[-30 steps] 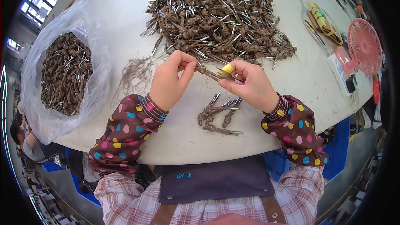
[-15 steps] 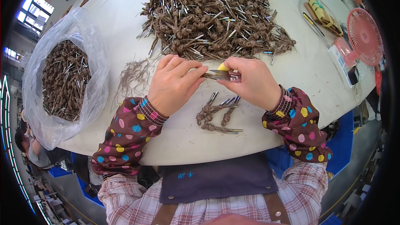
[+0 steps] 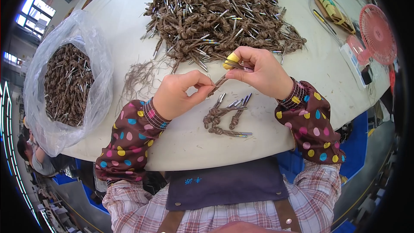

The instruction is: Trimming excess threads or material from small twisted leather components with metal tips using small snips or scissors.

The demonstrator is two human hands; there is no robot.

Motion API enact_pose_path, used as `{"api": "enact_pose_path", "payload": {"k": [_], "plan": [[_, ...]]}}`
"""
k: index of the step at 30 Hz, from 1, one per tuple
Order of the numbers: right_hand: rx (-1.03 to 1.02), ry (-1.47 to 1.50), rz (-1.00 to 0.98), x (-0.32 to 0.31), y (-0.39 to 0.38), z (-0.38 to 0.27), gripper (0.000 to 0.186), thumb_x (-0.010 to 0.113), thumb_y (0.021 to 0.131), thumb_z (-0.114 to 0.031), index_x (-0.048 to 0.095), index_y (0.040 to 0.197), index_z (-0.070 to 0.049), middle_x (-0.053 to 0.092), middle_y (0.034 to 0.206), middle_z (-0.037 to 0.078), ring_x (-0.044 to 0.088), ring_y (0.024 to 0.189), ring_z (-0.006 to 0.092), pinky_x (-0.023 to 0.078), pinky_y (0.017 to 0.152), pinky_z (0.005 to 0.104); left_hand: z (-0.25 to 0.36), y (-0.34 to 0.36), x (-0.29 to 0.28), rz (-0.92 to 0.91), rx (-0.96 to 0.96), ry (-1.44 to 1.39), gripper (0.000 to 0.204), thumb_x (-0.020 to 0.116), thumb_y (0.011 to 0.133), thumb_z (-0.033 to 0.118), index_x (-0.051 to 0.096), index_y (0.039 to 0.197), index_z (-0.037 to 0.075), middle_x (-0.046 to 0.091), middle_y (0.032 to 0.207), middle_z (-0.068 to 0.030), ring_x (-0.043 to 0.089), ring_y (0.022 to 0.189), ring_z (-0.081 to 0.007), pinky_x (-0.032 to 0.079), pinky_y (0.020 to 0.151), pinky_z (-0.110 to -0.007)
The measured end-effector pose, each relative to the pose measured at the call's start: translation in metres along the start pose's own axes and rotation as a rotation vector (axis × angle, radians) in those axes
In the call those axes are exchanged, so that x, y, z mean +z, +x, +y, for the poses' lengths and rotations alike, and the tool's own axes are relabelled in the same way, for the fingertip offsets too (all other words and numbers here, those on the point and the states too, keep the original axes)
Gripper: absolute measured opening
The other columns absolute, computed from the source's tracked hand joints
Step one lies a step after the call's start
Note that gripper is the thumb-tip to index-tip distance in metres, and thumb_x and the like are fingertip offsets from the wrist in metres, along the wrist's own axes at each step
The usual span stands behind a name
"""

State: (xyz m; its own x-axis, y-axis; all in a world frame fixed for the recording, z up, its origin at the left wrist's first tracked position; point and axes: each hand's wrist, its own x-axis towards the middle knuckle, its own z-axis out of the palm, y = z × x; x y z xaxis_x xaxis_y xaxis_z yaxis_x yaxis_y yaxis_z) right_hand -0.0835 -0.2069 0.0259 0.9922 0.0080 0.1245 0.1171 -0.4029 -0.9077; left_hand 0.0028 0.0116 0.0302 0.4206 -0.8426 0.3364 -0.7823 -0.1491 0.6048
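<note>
My left hand (image 3: pixel 181 92) pinches a short knotted brown cord (image 3: pixel 220 82), fine fibres at its fingertips. My right hand (image 3: pixel 263 71) grips small metal snips (image 3: pixel 237 64), with a yellow wrap (image 3: pixel 230 58) round one finger and its thumb by the cord's upper end. Several knotted cords with metal tips (image 3: pixel 220 118) lie on the pale table (image 3: pixel 181 151) below my hands. A large heap of similar cords (image 3: pixel 220 13) lies just beyond them. Loose brown threads (image 3: pixel 138 82) lie to the left of my left hand.
A clear plastic bag (image 3: pixel 103 90) full of cords stands at the left. At the right are a pink fan (image 3: pixel 375 34), a white power strip (image 3: pixel 351 64), a yellow packet (image 3: pixel 332 11) and a cable. Beyond the table's left edge a person (image 3: pixel 36 157) sits.
Since half a second ago my right hand has risen with the snips and my left hand has dropped slightly, its fingers more curled. The cord between them now slants upward to the right.
</note>
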Motion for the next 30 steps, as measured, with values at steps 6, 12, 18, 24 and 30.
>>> {"api": "enact_pose_path", "payload": {"k": [6,12,18,24,30], "plan": [[-0.2,0.012,-0.015,0.008,0.003,-0.002,0.039,0.075,0.076,-0.005,0.055,0.11,-0.001,0.059,0.084,-0.002,0.041,0.062,0.0009,0.037,0.056,0.0173,-0.012,-0.004,0.005,-0.323,-0.299,-0.959,0.009,0.053,0.095,0.009,0.054,0.098,0.001,0.068,0.092,-0.0088,0.064,0.086,-0.0109,0.05,0.074,-0.024],[-0.191,-0.133,0.279,0.012,-0.005,-0.017,0.046,0.072,0.08,-0.027,0.052,0.113,-0.002,0.06,0.086,0.006,0.061,0.07,0.0206,0.048,0.062,0.0287,-0.015,-0.003,0.013,-0.17,-0.191,-0.881,0.009,0.049,0.097,0.009,0.053,0.098,0.002,0.067,0.095,-0.0087,0.063,0.085,-0.0125,0.048,0.079,-0.025],[-0.183,-0.238,0.205,0.018,-0.023,-0.022,0.032,0.066,0.085,-0.033,0.054,0.094,-0.004,0.058,0.083,0.011,0.061,0.072,0.0273,0.048,0.062,0.0326,-0.014,-0.004,0.015,0.058,-0.101,-0.393,0.007,0.053,0.093,0.006,0.058,0.091,0.001,0.068,0.092,-0.0085,0.063,0.079,-0.0135,0.049,0.072,-0.026],[-0.256,-0.37,0.158,0.03,-0.019,-0.012,0.025,0.066,0.085,-0.026,0.058,0.082,-0.003,0.055,0.074,0.008,0.057,0.062,0.0226,0.045,0.055,0.0301,-0.011,-0.002,0.015,0.165,-0.048,-0.257,0.007,0.057,0.09,0.003,0.063,0.092,0.002,0.066,0.087,-0.0082,0.064,0.077,-0.0172,0.049,0.069,-0.027],[-0.254,-0.376,0.17,0.029,-0.02,-0.013,0.025,0.067,0.084,-0.027,0.059,0.08,-0.004,0.055,0.072,0.008,0.056,0.062,0.0243,0.044,0.055,0.032,-0.01,0.0,0.014,0.149,-0.029,-0.189,0.006,0.06,0.087,0.003,0.064,0.092,0.004,0.065,0.085,-0.0083,0.063,0.077,-0.0208,0.049,0.068,-0.029]]}}
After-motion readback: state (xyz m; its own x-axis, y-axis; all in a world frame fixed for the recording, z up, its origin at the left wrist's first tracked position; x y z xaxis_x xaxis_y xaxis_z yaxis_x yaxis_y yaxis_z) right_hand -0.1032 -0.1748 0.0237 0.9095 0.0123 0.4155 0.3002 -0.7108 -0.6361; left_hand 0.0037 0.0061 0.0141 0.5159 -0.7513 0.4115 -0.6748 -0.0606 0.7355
